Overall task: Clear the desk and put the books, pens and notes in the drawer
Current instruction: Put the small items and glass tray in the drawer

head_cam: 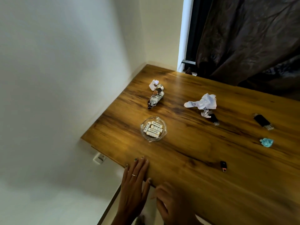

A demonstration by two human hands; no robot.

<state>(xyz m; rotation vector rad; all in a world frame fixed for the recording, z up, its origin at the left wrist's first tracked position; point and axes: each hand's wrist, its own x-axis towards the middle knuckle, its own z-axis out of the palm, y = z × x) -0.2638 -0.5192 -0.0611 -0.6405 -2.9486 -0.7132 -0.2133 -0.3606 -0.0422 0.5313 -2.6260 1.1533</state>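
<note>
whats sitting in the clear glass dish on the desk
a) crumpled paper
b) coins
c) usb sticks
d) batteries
d: the glass dish holds several white batteries lying side by side, while the crumpled paper and the usb sticks lie out on the bare desk.

A home room: wooden desk in a corner, dark curtain at the window

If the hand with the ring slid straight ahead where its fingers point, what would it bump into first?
Probably the glass dish holding batteries. The left hand lies flat at the desk edge, fingers pointing up the desk roughly toward it, bare wood between.
</note>
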